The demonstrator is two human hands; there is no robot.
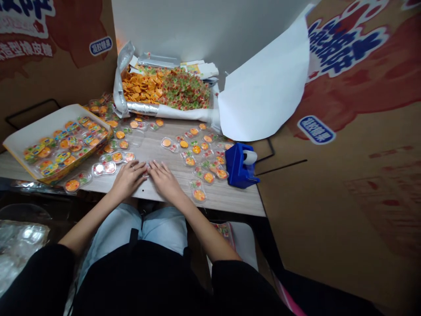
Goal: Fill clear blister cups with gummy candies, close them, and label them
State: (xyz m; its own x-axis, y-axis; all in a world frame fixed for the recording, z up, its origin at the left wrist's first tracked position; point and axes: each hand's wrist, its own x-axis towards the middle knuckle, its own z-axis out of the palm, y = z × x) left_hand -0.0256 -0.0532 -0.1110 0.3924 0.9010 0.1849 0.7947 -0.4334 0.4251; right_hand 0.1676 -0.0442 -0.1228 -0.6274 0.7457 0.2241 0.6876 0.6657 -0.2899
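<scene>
Candy pack (145,174), btwn L hand (130,176) & R hand (163,178), on tbl (151,142)

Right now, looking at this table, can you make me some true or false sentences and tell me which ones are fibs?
1. The left hand and the right hand are close together. True.
2. A blue tape dispenser stands on the table. True.
3. The tape dispenser is to the left of both hands. False: it is to the right of both.
4. The foil-lined container at the back holds orange pieces and green-and-red pieces. True.
5. The open box on the left has nothing inside. False: small packs lie in it.
</scene>
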